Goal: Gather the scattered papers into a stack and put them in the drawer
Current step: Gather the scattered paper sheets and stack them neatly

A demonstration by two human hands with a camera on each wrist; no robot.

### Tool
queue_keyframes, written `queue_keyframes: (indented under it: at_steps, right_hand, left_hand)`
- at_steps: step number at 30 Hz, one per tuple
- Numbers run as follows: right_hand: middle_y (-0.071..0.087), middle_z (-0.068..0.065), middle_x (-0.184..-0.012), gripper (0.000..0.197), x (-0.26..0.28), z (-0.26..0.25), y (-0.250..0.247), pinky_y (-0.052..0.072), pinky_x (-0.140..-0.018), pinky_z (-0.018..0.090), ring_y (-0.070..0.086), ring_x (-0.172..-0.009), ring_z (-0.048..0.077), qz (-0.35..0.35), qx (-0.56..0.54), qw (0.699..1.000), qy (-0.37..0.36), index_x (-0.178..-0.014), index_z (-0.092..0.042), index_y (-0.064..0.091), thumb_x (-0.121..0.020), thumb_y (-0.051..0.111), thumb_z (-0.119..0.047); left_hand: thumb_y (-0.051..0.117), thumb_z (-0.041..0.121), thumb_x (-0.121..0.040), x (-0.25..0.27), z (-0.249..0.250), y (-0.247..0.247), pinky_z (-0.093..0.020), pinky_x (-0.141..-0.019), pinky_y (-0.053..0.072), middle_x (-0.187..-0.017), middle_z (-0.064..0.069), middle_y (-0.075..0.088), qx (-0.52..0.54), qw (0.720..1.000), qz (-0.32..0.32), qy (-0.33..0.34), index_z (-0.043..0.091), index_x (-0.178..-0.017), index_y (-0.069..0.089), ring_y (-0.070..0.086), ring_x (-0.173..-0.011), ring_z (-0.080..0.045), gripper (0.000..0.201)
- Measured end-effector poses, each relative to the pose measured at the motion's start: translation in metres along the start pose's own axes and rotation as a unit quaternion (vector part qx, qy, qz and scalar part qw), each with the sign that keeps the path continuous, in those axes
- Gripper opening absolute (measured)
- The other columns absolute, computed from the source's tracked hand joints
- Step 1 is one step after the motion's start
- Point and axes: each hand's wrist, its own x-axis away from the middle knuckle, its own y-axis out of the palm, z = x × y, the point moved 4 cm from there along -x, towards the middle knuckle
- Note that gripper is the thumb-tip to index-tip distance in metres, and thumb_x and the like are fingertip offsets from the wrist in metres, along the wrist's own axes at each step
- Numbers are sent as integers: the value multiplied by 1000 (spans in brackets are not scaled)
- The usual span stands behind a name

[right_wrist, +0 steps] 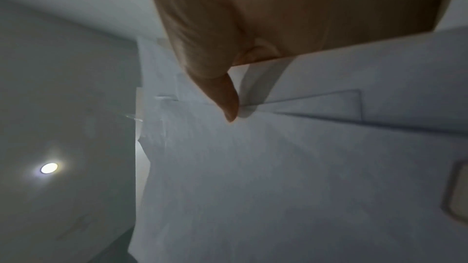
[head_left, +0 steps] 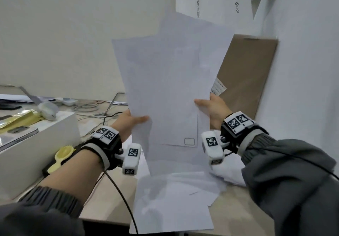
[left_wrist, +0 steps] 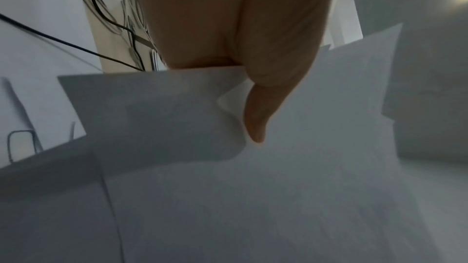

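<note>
- The left hand [head_left: 128, 123] pinches the left edge of the held papers [head_left: 170, 81]: its thumb [left_wrist: 255, 119] lies flat on the near face, and the other fingers are hidden behind the sheets.
- The right hand [head_left: 213, 110] grips the opposite edge the same way, thumb [right_wrist: 226, 99] pressed on the near face, the rest of the fingers out of sight behind.
- The papers are held upright between the two hands, above the counter [head_left: 244, 204]. They are not yet squared; corners fan out at different angles at the top, and the edges step past one another near both thumbs.
- More loose sheets [head_left: 174, 199] lie overlapping on the counter just below the held bundle, so the gathering looks only partly done. No drawer is in view.
- Handling, as a judgement: the sheets are thin, light and limp, and smooth enough to slide on each other. A loose pinch would let the inner ones slip down or fan further; a hard one would crease the edges.
- The safest hold seems to be at the mid-height of both long edges, as now, slackened only enough to tap the lower edge on the counter and bring the sheets flush.
- Around them: a white box [head_left: 33, 149] at left with a yellow object [head_left: 61, 156] beside it, cables [head_left: 91, 107] further back, and a brown cardboard panel [head_left: 245, 78] leaning on the wall at right.
</note>
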Motion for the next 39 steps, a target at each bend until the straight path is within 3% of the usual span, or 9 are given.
queue_keyframes:
  at_steps: [5, 10, 13, 17, 22, 27, 31, 34, 39]
  right_hand:
    - [65, 16, -112, 39, 5, 39, 7, 46, -101, 44, 63, -102, 30, 26, -10, 999, 32, -119, 4, 57, -82, 68, -1]
    - [67, 9, -94, 10, 7, 50, 12, 54, -80, 29, 64, -83, 20, 35, 20, 999, 27, -97, -2, 63, -87, 63, -2]
    - [67, 17, -106, 29, 3, 44, 10, 55, -85, 40, 66, -93, 29, 50, 16, 999, 7, -112, 5, 62, -86, 65, -5]
    - [68, 17, -110, 22, -2, 20, 3, 52, -93, 45, 66, -102, 32, 37, 7, 999, -30, -103, -7, 65, -83, 70, -13]
    - [69, 7, -115, 93, -3, 31, -6, 54, -91, 43, 68, -103, 24, 1, -27, 1000, 0, -127, -13, 52, -48, 90, -43]
    - [70, 8, -103, 35, 11, 57, -3, 55, -58, 20, 69, -82, 15, -36, -15, 999, 34, -115, -7, 62, -81, 71, -11]
    - [69, 17, -102, 32, 10, 58, 2, 57, -73, 34, 67, -90, 30, 10, -13, 1000, 10, -111, 2, 63, -79, 70, 0]
    - [70, 15, -102, 32, 6, 44, 4, 56, -80, 39, 68, -87, 29, 31, -13, 999, -18, -109, -1, 63, -79, 71, -2]
    - [70, 7, -95, 20, 17, 71, 8, 59, -68, 25, 69, -76, 16, -35, 3, 999, 22, -97, -11, 65, -81, 68, 0]
  left_hand:
    - [70, -4, -77, -1, -21, 3, -32, -71, 59, -112, -20, 69, 14, 999, 33, -24, -3, -117, 63, 69, -92, -32, 42]
    - [70, -1, -80, -3, -33, 6, -38, -78, 56, -113, -24, 67, 9, 996, 84, -31, -6, -118, 61, 66, -90, -34, 39]
    - [69, -1, -81, -5, -23, 11, -39, -79, 56, -108, -21, 68, 10, 995, 98, -12, -2, -115, 62, 66, -88, -33, 34]
    - [70, 1, -80, -6, -3, 14, -29, -68, 59, -106, -14, 72, 21, 999, 37, 3, 2, -113, 65, 71, -86, -25, 33]
    - [74, 9, -76, 5, -14, 13, -30, -75, 58, -110, -10, 72, -4, 999, -39, -19, 6, -117, 64, 70, -95, -24, 42]
    - [82, 20, -65, 11, -31, 7, -43, -95, 51, -118, -12, 69, -11, 998, -49, -48, 8, -122, 63, 66, -109, -31, 62]
    - [80, 11, -69, 10, -19, 14, -37, -82, 58, -110, -15, 71, -12, 999, 17, -25, 5, -111, 67, 69, -99, -32, 45]
    - [73, 4, -78, 10, -7, 18, -30, -73, 59, -108, -11, 73, 4, 1000, 15, -8, 6, -113, 66, 71, -93, -26, 35]
    - [77, 12, -67, 18, -44, 7, -41, -92, 53, -117, -14, 69, -12, 997, -21, -68, 5, -120, 63, 66, -106, -32, 56]
